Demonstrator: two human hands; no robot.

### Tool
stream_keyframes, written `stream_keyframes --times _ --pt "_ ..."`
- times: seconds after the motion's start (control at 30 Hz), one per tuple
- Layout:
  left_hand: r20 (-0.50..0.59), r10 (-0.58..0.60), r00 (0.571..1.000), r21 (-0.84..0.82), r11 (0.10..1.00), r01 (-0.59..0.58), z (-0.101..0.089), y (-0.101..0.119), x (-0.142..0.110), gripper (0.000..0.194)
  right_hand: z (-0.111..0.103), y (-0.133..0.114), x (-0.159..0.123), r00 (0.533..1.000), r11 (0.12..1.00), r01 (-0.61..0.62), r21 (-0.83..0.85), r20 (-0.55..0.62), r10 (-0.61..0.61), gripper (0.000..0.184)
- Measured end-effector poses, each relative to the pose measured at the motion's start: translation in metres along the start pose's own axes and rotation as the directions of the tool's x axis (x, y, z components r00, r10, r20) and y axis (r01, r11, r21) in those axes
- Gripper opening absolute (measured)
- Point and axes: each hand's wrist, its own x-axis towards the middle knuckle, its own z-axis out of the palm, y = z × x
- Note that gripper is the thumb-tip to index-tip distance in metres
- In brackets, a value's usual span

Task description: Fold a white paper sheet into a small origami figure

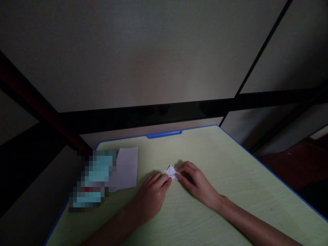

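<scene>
A small piece of white folded paper [171, 170] lies near the middle of the table, with a pointed top and creased flaps. My left hand [153, 193] is closed at its lower left edge, thumb and forefinger gripping the paper. From the right, my right hand [198, 182] has its thumb and forefinger around the paper's right corner, closed on it as far as I can see. The fingertips partly cover both sides of the paper.
The pale table [230, 171] has a blue edge and a blue ledge [165, 134] at the back. White sheets [126, 167] lie on the left beside a blurred light-blue item [96, 176]. A panelled wall [153, 58] rises behind the table.
</scene>
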Motion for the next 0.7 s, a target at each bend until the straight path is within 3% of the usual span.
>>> stream_keyframes --times 0.13,0.27,0.33,0.43,0.7 --pt "-0.031 -0.041 0.999 -0.131 0.991 0.037 -0.003 0.001 0.002 0.031 0.006 0.005 0.007 1.000 0.999 -0.018 -0.045 -0.002 0.018 0.003" --pt "-0.113 -0.154 0.982 -0.414 0.905 0.094 -0.001 -0.005 0.006 0.026 0.008 0.007 0.009 0.999 0.998 -0.048 -0.030 -0.010 0.048 0.005" --pt "-0.161 -0.306 0.938 -0.520 0.834 0.183 0.000 -0.010 0.009 0.019 0.008 0.008 0.008 0.998 0.998 -0.056 0.008 -0.016 0.056 0.006" --pt "-0.129 -0.502 0.855 -0.600 0.726 0.335 0.002 -0.014 0.014 0.014 0.008 0.008 0.007 0.997 0.996 -0.066 0.060 -0.027 0.067 0.005" --pt "-0.081 -0.551 0.831 -0.651 0.660 0.374 0.012 -0.006 0.021 0.002 0.007 0.005 0.007 0.997 0.981 -0.058 0.187 -0.039 0.066 0.003"
